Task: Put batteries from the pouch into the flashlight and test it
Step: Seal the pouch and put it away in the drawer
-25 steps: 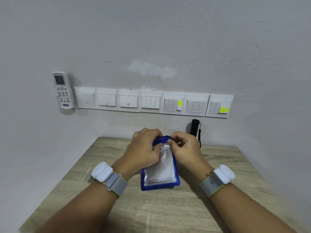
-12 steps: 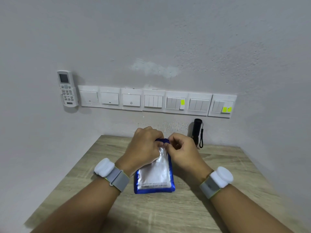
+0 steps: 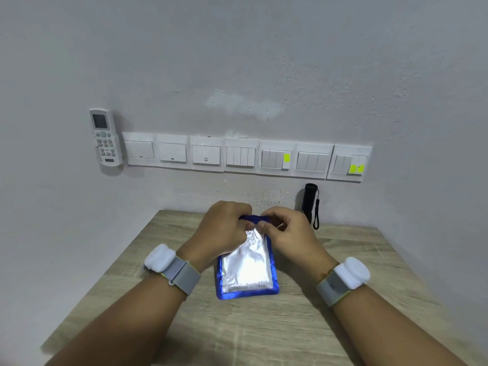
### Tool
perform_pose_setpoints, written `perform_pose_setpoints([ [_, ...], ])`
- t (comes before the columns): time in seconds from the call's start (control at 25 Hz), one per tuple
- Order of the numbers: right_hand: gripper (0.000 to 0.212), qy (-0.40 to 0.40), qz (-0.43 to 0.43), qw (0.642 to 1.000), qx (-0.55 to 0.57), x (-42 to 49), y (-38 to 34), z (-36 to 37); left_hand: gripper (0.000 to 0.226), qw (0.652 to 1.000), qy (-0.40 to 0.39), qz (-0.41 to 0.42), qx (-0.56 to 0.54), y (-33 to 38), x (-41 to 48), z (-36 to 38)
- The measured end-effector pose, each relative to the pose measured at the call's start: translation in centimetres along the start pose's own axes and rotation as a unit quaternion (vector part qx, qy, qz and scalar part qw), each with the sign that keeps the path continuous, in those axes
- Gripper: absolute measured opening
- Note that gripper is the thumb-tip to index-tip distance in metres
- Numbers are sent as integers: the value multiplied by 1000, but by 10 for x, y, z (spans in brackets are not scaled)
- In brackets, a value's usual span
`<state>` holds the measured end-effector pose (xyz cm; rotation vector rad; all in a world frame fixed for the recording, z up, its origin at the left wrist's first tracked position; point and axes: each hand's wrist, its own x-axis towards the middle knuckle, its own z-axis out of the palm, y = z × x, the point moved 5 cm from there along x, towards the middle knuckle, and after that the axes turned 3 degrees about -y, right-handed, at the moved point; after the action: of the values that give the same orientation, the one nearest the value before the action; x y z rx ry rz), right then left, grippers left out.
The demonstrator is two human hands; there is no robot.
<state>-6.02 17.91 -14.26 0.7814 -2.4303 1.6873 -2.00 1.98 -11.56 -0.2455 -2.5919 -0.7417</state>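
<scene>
Gripping the top edge of a blue-bordered silver foil pouch [image 3: 247, 270], both hands meet over the middle of a wooden table [image 3: 264, 331]. The left hand [image 3: 223, 232] is curled closed, its fingers pinching the left part of the pouch's blue upper rim, while the right hand [image 3: 289, 233] pinches the right part of the same rim between thumb and fingertips. The two hands almost touch each other at that rim. The pouch stands tilted, its top lifted toward the far side and its bottom edge resting on the tabletop nearer the person. Whether its mouth is open cannot be told, and its contents are hidden.

Each wrist carries a grey strap with a white puck-shaped unit: the left wristband [image 3: 171, 269] and the right wristband [image 3: 343, 280].

A black flashlight [image 3: 309, 200] stands upright at the far edge of the table, against the grey wall [image 3: 237, 48], just beyond and to the right of the right hand; a black wrist cord [image 3: 316, 211] hangs down its right side.

On the wall above, a row of white switch plates [image 3: 245, 155] runs left to right, some marked with small yellow stickers [image 3: 286, 157]. At the left end of that row a white remote control [image 3: 105, 137] sits in a wall holder.
</scene>
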Motion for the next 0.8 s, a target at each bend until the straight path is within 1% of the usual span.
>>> perform_pose_setpoints([
  [0.12,11,2,-10,1000,5,1,-1,-1,21,1000,6,-3,-10,-1,-1,1],
  [0.2,12,12,-12,1000,1,3,-1,-3,22,1000,5,-12,-17,-2,0,0],
  [0.32,14,9,-20,999,-46,2,-4,-3,23,1000,-2,4,19,2,1,3],
  [0.52,24,36,-12,997,-71,5,-1,-9,29,999,-1,-40,-20,-4,-2,3],
  [0.68,22,40,-3,997,-70,5,0,-10,45,999,3,-31,13,0,2,0],
  [0.72,22,44,-3,996,-71,5,-1,-11,45,999,8,-31,12,0,2,0],
  [0.8,24,54,-1,996,-77,5,0,-16,36,999,7,-35,-17,-4,1,0],
])
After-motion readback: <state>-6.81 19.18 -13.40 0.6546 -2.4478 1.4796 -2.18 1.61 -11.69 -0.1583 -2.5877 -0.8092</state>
